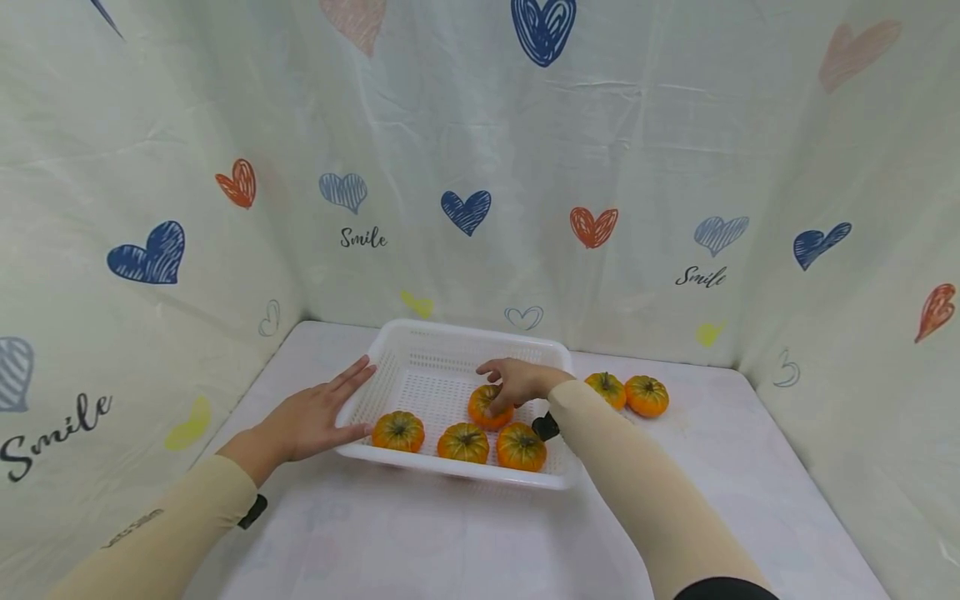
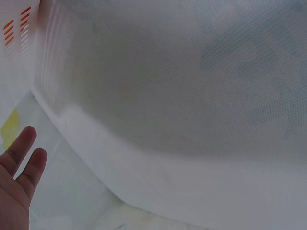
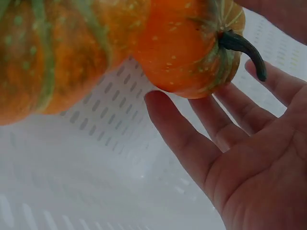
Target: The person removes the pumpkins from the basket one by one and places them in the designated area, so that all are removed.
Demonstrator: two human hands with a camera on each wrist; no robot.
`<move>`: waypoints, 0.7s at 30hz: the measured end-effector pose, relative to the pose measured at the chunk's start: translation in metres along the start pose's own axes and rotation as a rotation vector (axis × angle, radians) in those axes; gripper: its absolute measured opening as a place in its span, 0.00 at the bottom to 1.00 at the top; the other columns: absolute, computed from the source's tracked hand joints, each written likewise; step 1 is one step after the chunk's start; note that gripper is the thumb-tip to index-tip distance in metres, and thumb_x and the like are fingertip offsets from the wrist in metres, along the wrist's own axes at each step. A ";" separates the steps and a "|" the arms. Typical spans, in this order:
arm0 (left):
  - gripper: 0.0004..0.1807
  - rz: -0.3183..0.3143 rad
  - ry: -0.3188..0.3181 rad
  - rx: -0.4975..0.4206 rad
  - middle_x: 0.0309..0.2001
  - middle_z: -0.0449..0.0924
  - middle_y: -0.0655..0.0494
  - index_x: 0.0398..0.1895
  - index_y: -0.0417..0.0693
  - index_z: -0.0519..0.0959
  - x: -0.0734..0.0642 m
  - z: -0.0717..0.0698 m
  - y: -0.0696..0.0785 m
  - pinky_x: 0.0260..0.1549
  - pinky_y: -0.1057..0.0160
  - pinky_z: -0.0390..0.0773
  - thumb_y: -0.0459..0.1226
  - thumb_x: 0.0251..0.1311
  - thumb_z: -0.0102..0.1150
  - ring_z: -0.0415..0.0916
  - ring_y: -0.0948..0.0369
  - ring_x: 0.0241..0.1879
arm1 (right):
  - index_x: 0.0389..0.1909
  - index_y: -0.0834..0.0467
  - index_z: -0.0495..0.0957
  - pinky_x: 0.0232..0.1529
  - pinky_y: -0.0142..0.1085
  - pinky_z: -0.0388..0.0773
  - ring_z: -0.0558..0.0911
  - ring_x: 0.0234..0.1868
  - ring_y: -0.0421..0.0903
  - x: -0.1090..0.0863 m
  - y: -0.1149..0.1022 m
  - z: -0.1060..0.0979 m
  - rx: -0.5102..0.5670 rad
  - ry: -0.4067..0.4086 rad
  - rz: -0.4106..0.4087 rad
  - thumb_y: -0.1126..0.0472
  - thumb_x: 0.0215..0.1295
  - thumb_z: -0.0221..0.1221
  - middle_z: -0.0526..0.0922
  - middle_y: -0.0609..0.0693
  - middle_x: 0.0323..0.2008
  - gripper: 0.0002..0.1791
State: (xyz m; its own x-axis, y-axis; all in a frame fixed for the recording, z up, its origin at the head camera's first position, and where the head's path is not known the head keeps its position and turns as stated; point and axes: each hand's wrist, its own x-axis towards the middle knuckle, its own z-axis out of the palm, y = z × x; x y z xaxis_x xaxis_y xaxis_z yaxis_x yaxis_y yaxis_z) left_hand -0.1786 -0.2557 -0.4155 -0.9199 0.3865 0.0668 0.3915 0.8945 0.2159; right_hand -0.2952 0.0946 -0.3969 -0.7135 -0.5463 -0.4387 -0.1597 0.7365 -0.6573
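Note:
A white perforated plastic basket (image 1: 457, 477) holds several small orange-and-green pumpkins. My right hand (image 1: 521, 382) reaches in over one pumpkin (image 1: 486, 410). In the right wrist view, the fingers (image 3: 184, 134) of that hand are spread and fairly straight beside this stemmed pumpkin (image 3: 187, 52), and the palm stands away from it. Along the basket's near side lie a left pumpkin (image 1: 398, 432), a middle pumpkin (image 1: 463, 443) and a right pumpkin (image 1: 522, 447). My left hand (image 1: 311, 421) rests at the basket's left rim with its fingers extended.
Two more pumpkins, one (image 1: 606, 388) partly behind my right forearm and one (image 1: 647, 396) beside it, lie on the white-covered table (image 1: 720, 467) right of the basket. A curtain (image 1: 480, 150) printed with hearts hangs around the table's back and sides.

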 end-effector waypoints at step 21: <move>0.50 -0.009 -0.005 0.002 0.80 0.42 0.54 0.81 0.54 0.49 0.000 0.000 -0.001 0.57 0.34 0.69 0.65 0.63 0.52 0.68 0.41 0.65 | 0.70 0.45 0.70 0.53 0.42 0.79 0.73 0.57 0.49 0.007 0.005 0.005 -0.048 -0.026 0.002 0.66 0.52 0.73 0.70 0.51 0.66 0.43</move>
State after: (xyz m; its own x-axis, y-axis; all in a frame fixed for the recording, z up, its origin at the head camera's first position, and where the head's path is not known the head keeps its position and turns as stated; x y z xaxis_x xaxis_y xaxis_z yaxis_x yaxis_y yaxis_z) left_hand -0.1792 -0.2561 -0.4156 -0.9231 0.3799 0.0604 0.3837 0.8982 0.2145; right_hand -0.2981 0.0925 -0.4068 -0.6959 -0.5548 -0.4560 -0.1917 0.7555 -0.6265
